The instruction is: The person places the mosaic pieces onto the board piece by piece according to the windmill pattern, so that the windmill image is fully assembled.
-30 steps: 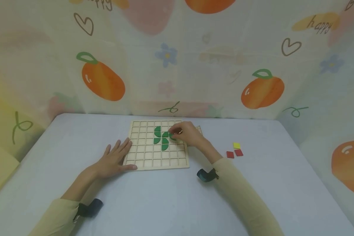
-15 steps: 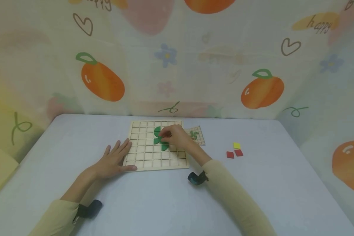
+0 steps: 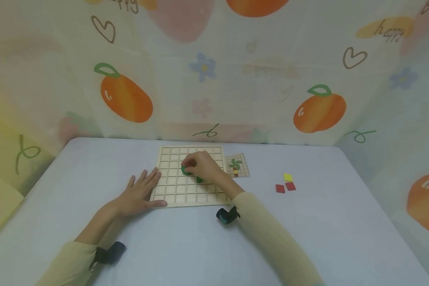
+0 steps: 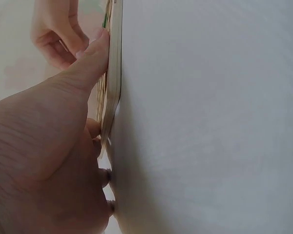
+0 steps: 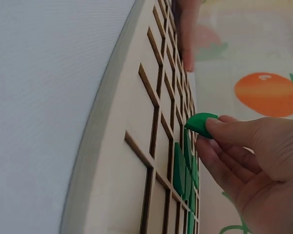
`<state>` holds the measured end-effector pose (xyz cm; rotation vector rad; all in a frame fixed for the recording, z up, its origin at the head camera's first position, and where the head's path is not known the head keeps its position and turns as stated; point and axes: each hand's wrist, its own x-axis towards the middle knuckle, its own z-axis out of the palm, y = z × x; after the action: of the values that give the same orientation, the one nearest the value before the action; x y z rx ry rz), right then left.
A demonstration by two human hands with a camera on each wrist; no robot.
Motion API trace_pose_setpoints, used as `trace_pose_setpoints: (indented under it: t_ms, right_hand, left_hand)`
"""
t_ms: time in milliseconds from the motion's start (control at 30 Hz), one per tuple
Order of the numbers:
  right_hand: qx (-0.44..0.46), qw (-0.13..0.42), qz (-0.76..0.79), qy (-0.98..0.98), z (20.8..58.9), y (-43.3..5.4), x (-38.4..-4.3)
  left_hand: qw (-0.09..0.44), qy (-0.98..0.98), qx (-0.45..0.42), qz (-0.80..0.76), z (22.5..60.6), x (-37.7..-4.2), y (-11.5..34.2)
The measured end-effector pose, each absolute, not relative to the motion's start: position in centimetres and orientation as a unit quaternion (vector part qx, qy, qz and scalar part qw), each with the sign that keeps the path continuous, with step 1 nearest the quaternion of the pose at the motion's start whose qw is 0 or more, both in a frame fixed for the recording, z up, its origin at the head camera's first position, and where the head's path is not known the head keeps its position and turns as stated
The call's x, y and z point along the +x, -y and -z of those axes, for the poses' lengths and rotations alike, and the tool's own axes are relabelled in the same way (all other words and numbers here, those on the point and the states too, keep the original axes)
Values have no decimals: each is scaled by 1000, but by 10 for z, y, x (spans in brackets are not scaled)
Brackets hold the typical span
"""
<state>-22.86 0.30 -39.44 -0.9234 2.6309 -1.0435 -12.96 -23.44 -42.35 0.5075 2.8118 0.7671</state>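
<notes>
My right hand (image 3: 203, 165) is over the wooden grid board (image 3: 176, 190) and pinches a green quarter-circle piece (image 5: 201, 124) between thumb and fingers, close above the squares. Other green pieces (image 5: 179, 170) lie in the grid under and beside this hand; in the head view it covers most of them, and one green piece (image 3: 199, 180) shows below it. My left hand (image 3: 137, 196) rests at the board's left edge with fingers spread. In the left wrist view its thumb (image 4: 90, 63) lies along the board's near edge.
Right of the board lies a small pattern card (image 3: 242, 162) with a printed green, yellow and red figure. Farther right on the white table (image 3: 186, 246) are a yellow square (image 3: 287, 177) and two red squares (image 3: 280, 188). A printed curtain (image 3: 250, 91) hangs behind.
My right hand has moved left across the board with the pinched green piece, uncovering the pattern card. The left hand has stayed at the board's edge.
</notes>
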Motion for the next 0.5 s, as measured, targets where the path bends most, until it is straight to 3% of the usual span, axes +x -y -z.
trace_pose_setpoints:
  t_ms: [500]
  right_hand:
    - [-295,83,309,-900,397,4,-231]
  left_hand:
    - [92,-946,167,-262,422,-129,233]
